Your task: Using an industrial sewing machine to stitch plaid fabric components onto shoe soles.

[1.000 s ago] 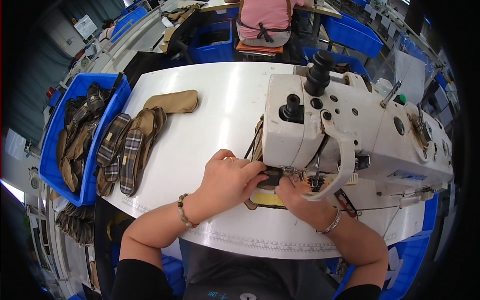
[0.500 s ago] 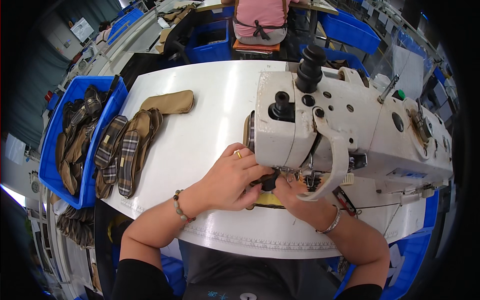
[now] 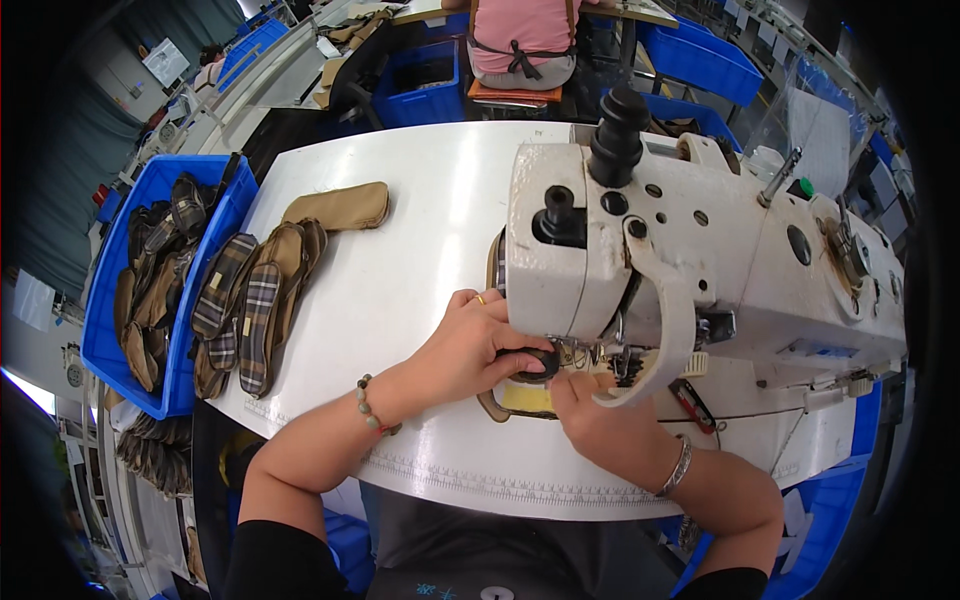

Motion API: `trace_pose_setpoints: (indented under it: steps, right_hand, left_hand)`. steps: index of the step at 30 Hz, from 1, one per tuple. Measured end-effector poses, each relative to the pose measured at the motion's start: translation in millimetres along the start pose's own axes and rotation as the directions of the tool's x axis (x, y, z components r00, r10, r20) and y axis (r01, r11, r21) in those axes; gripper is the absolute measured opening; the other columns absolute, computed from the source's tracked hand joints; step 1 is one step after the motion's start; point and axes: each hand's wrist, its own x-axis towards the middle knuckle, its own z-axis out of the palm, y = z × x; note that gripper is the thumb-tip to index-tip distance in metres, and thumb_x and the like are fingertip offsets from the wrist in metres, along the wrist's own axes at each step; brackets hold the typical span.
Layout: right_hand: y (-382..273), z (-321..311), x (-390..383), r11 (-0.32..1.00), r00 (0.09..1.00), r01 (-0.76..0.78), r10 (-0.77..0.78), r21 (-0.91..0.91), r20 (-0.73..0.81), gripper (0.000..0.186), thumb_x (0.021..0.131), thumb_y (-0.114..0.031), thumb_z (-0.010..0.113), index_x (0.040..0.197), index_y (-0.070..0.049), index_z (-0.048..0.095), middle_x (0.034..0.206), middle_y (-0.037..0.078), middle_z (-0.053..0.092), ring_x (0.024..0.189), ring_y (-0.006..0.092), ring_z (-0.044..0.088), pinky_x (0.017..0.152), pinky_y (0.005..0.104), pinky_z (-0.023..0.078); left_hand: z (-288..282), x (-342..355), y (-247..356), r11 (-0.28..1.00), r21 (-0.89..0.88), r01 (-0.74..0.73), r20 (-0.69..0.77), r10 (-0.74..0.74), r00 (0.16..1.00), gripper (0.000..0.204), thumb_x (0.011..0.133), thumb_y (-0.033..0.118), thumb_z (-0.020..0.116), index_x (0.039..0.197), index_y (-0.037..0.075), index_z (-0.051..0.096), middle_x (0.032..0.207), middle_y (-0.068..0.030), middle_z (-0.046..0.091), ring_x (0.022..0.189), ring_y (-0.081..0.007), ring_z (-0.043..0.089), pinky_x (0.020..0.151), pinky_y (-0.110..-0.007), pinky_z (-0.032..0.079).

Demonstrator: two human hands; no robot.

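Observation:
A white sewing machine (image 3: 700, 250) stands on the white table (image 3: 400, 250). Under its head lies a tan and yellow fabric piece (image 3: 520, 400) with a dark edge. My left hand (image 3: 475, 345) rests on that piece, its fingers pressing a small black part beside the needle. My right hand (image 3: 590, 410) pinches the near edge of the same piece just in front of the needle. The machine's arm hides the far part of the fabric.
A fan of plaid and tan pieces (image 3: 255, 300) and a tan pouch (image 3: 335, 207) lie on the table's left. A blue bin (image 3: 165, 280) of more pieces sits at the left edge. Another person (image 3: 520, 40) sits at the far bench among blue bins.
The view has tilted, so the machine looms larger. My left hand has slid right toward the needle area; my right hand stays at the fabric's front edge.

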Motion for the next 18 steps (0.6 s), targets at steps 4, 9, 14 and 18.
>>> trace_pose_setpoints:
  steps: [4, 9, 14, 18]
  right_hand:
    - [-17.1, -11.6, -8.0, 0.998, 0.985, 0.060, -0.057, -0.013, 0.162, 0.038, 0.074, -0.009, 0.062, 0.108, 0.007, 0.070, 0.068, 0.005, 0.057, 0.058, 0.0184, 0.062, 0.053, 0.0379, 0.054]
    - [-17.0, -10.1, -6.1, 0.999, 0.989, 0.046, -0.049, 0.026, 0.139, 0.037, 0.074, -0.008, 0.064, 0.106, 0.009, 0.070, 0.065, 0.004, 0.057, 0.053, 0.0154, 0.060, 0.048, 0.0322, 0.050]
    - [-14.5, -10.7, -3.8, 0.997, 0.994, 0.062, -0.066, 0.048, 0.082, 0.031, 0.075, -0.004, 0.065, 0.102, 0.010, 0.071, 0.063, 0.004, 0.057, 0.052, 0.0130, 0.059, 0.041, 0.0271, 0.046]
    - [-15.3, -9.0, -2.8, 0.996, 0.995, 0.072, -0.076, 0.062, 0.060, 0.029, 0.076, -0.003, 0.066, 0.101, 0.010, 0.071, 0.063, 0.004, 0.057, 0.051, 0.0137, 0.058, 0.042, 0.0274, 0.046]
  left_hand:
    - [1.4, 2.9, 0.1, 0.997, -0.037, 0.064, 0.070, -0.061, 0.996, 0.020, 0.081, 0.026, 0.079, 0.098, 0.016, 0.079, 0.104, 0.0005, 0.071, 0.109, -0.0216, 0.058, 0.094, -0.042, 0.031]
    - [1.3, 0.6, -2.3, 1.000, 0.015, -0.010, 0.058, 0.009, 0.998, 0.022, 0.079, 0.027, 0.079, 0.099, 0.017, 0.079, 0.105, 0.0001, 0.072, 0.112, -0.0221, 0.058, 0.097, -0.047, 0.032]
    - [-2.6, 1.1, 2.0, 0.979, 0.168, -0.116, 0.076, 0.104, 0.992, 0.024, 0.080, 0.028, 0.079, 0.101, 0.018, 0.078, 0.105, 0.0001, 0.073, 0.111, -0.0228, 0.059, 0.100, -0.048, 0.031]
    - [6.9, -4.0, -10.5, 0.969, 0.181, -0.166, 0.058, 0.158, 0.986, 0.022, 0.080, 0.028, 0.078, 0.100, 0.018, 0.078, 0.104, 0.0012, 0.073, 0.108, -0.0229, 0.060, 0.100, -0.048, 0.032]
